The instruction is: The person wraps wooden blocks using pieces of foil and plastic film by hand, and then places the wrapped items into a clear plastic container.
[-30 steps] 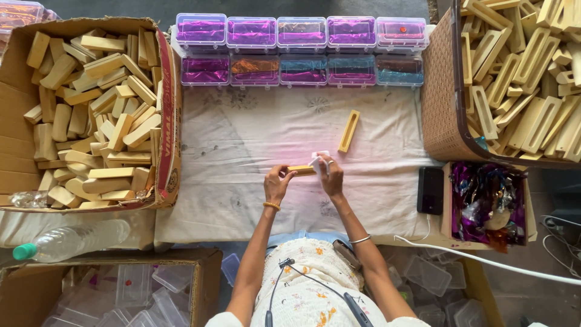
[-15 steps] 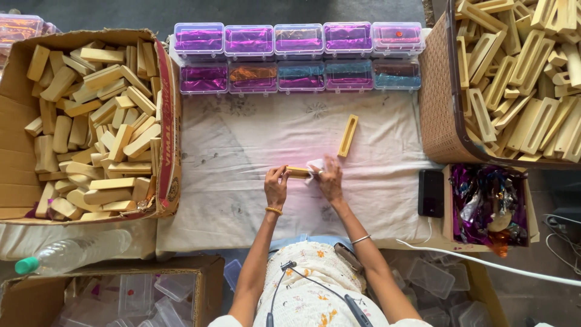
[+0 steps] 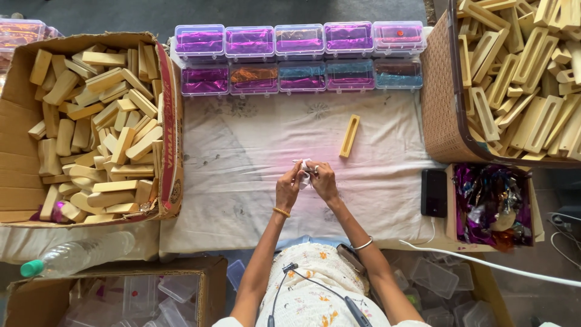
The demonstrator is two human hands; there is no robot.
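Both hands, left and right, pinched a small white wrapped piece; the left cardboard box held solid pale wooden blocks, the right woven brown basket slotted ones.

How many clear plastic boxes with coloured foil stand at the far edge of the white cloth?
10: five in the back row, five in the front row.

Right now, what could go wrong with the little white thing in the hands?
1. Both the left hand and right hand pinch the small white piece in the air; it could slip onto the cloth.
2. The yellow block lies close by; a hand might knock it.
3. The phone sits near the table's edge, cable dangling; a tug could pull it off.
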